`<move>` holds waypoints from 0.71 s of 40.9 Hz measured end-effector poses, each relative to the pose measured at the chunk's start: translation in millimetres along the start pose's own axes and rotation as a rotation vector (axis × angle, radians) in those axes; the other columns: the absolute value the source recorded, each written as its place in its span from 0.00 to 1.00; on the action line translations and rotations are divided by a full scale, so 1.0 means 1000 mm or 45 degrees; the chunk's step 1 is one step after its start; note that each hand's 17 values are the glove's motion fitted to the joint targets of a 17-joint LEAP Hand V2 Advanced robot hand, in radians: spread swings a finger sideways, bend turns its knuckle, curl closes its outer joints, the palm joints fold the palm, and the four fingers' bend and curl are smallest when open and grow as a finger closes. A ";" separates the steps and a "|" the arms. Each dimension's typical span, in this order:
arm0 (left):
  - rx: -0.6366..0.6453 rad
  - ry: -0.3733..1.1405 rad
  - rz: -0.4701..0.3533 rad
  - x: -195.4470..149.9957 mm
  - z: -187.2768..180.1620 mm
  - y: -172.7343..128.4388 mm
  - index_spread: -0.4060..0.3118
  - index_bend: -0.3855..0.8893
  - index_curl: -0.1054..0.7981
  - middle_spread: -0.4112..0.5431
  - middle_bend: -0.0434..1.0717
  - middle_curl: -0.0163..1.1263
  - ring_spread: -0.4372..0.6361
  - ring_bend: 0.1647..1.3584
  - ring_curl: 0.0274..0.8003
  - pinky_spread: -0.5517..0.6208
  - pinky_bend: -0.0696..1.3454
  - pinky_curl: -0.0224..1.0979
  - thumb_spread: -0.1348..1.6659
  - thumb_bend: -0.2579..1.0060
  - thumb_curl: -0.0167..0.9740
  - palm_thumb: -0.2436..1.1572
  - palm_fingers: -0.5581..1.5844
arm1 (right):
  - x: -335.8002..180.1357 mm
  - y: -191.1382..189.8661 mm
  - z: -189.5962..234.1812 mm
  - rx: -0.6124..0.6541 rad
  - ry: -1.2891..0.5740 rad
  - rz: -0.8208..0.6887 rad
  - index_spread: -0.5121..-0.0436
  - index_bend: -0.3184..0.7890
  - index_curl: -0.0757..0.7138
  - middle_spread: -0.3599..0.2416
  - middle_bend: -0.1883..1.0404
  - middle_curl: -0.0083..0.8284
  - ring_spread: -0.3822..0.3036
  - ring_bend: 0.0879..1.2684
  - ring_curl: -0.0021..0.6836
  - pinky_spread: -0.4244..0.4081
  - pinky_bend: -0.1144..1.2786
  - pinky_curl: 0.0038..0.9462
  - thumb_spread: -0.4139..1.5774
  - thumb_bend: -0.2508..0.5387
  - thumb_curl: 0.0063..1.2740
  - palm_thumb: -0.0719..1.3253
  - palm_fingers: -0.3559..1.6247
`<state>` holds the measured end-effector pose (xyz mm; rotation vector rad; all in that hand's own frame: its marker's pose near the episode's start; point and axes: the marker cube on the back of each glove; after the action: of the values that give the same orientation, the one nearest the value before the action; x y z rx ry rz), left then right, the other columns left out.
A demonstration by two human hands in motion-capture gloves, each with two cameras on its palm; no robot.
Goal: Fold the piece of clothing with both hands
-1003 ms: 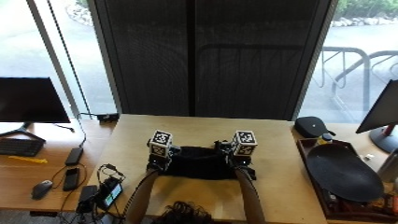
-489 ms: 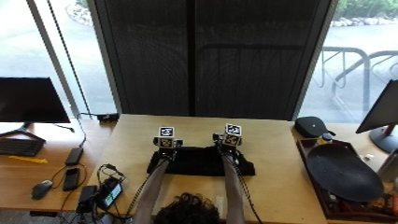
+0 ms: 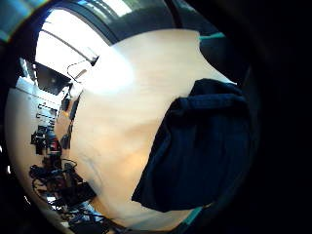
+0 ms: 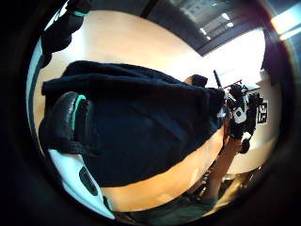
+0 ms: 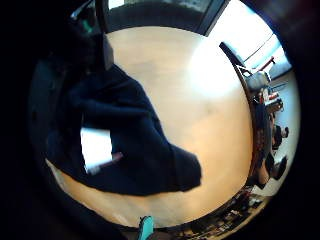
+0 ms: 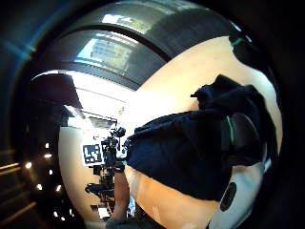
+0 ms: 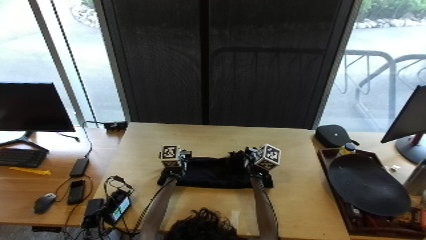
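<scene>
— Both hands on the garment? Left hand (image 7: 174, 161) at its left end, right hand (image 7: 258, 161) at its right end, set wider apart than half a second ago.
— And the garment (image 7: 216, 173)? Black, bunched into a flat band near the worktop's (image 7: 200, 137) front edge, midway between its left and right edges; longer across than before.
— Fingers? Left thumb (image 4: 63, 123) curled onto the cloth, gripping it. Right fingers (image 6: 240, 136) likewise curled over the cloth.
— Elsewhere? Dark oval dish (image 7: 366, 184) at the right edge.
</scene>
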<state>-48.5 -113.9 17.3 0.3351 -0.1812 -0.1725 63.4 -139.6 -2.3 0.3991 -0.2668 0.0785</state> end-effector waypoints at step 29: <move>-0.584 0.074 0.111 0.020 0.075 0.060 0.39 0.45 0.56 0.43 0.13 0.33 0.57 0.23 0.42 0.74 0.34 0.33 0.82 0.17 0.22 0.30 0.38 | 0.096 0.104 0.024 -0.622 0.246 0.754 0.73 0.24 0.22 0.83 0.39 0.47 0.55 0.57 0.67 0.57 0.63 0.45 0.80 0.33 0.27 0.59 0.44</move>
<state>-35.8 -85.3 110.0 -0.1240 -0.0944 -0.1137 136.3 -51.2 84.1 -0.1843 -0.1973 0.6174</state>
